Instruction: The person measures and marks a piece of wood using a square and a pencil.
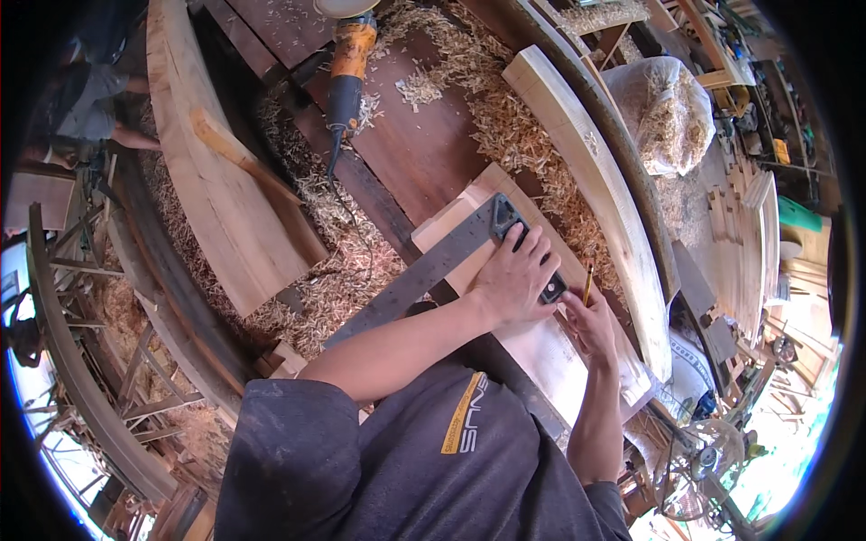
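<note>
A try square's wide metal blade (pixel 419 277) lies slantwise across a pale wooden board (pixel 467 264), and its black handle (pixel 504 216) rests along the board. My left hand (pixel 511 277) presses on that handle with its fingers spread over it. At the handle's lower end, my right hand (pixel 592 318) holds a pencil (pixel 588 280) upright between thumb and fingers. Part of the blade's near end passes behind my left forearm. Bright light washes out the board's lower part.
An angle grinder or polisher (pixel 348 74), orange and black, lies at the top with its cord trailing. Curved timbers (pixel 602 196) and a broad plank (pixel 216 196) flank the work. Wood shavings (pixel 338 250) lie about. A bag of shavings (pixel 659 115) and a fan (pixel 703 460) stand right; another person (pixel 95 101) is upper left.
</note>
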Available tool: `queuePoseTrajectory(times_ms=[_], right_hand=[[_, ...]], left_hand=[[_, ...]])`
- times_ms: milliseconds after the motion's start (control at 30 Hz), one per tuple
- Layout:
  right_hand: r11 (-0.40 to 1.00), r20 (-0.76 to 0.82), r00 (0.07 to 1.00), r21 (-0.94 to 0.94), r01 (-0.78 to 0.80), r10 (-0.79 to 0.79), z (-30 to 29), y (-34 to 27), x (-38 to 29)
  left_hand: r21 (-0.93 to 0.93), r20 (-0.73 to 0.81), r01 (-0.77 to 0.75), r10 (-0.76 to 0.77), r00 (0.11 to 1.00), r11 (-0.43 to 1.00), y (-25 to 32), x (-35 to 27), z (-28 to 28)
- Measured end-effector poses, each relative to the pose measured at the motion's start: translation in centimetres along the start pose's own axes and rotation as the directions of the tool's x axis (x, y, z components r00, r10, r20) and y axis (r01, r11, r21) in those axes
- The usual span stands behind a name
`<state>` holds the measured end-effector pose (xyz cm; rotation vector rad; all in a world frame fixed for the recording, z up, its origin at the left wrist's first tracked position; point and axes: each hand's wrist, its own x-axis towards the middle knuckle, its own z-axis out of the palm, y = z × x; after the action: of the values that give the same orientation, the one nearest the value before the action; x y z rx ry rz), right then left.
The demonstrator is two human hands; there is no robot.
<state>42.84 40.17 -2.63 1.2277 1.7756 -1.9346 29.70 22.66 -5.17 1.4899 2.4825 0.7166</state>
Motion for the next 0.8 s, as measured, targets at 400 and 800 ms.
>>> queuePoseTrajectory(times_ms=[400,800], right_hand=[[0.983,0.079,0.997,0.18,-0.022,0.008,0.2,0.8,-0.1],[0.997,-0.024,1.0,0.08,0.005,-0.003,0.9,-0.7,-0.5]], left_hand=[[0.066,0.019,-0.102,0.101,0.995,0.993,0.0,-0.1,0.2],[0.094,0.029,-0.094,0.091,0.995,0.991,0.1,0.0,0.2]])
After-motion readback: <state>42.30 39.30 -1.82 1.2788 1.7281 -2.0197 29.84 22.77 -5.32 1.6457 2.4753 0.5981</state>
